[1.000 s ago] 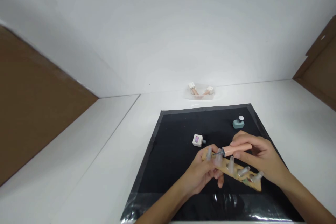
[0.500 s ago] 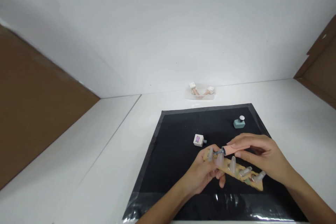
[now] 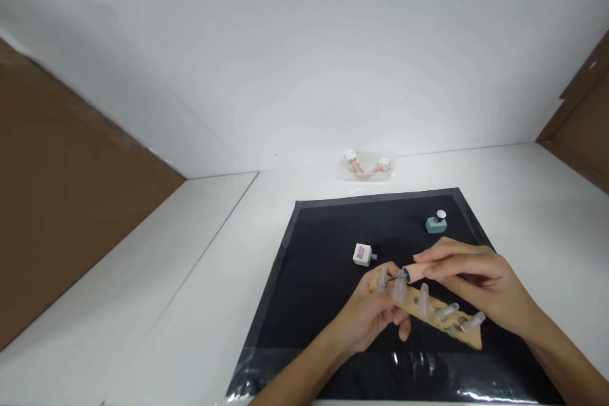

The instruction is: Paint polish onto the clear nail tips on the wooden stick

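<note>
A white table carries a square black mat with a glossy clear border, which lies beneath and around the fingers of both hands. A plain white wall rises well beyond the fingertips; one brown panel stands far out to the left of them and a second brown panel far out to the right. Past the mat, well ahead of the left fingers, sits one shallow clear plastic tray containing two white square bottles with peach-coloured caps. On the mat are two further bottles: one small white cube-shaped bottle with a purple motif, lying just beyond the left fingertips with its neck toward the right, and one teal bottle with a round silvery top, beyond the right fingers. The left hand has its thumb and fingers clamped on one end of a tan, wavy-edged strip bearing five translucent nail tips. The right hand has thumb and fingers pinched together on one peach cylindrical cap, its dark brush pointing at the two tips nearest the left thumb; contact cannot be confirmed.
</note>
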### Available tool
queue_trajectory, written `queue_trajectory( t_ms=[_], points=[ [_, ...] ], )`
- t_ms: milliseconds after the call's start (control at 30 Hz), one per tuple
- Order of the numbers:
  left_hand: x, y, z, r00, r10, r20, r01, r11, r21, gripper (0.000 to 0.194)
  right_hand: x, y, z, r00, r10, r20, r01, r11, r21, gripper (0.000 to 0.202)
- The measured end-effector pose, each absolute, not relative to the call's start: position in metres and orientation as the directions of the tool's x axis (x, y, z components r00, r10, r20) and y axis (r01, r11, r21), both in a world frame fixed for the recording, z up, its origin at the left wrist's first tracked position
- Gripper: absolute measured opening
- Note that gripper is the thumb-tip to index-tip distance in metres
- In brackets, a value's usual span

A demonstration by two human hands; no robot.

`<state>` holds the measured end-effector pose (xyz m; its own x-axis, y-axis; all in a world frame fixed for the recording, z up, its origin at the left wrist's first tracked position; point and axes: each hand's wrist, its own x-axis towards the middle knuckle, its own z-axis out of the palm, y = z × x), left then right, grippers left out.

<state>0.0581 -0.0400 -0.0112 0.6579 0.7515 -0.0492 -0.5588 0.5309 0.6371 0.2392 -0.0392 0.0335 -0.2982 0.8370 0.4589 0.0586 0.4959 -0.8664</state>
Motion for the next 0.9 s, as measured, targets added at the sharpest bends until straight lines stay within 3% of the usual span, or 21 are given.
queue_trajectory(
  t_ms=[533,900],
  points=[
    [0.0575,-0.0395,-0.0097,0.659,0.75,-0.059,-0.567,0.546,0.617,0.029,0.2384,-0.0392,0.0344,-0.277,0.776,0.566,0.119,0.612,-0.782,0.031],
    [0.0568,-0.0403,-0.0118,0.68,0.732,-0.045,-0.561,0.558,0.612,0.027,0.2362,-0.0379,0.0295,-0.234,0.727,0.646,0.075,0.676,-0.733,0.021]
  ],
)
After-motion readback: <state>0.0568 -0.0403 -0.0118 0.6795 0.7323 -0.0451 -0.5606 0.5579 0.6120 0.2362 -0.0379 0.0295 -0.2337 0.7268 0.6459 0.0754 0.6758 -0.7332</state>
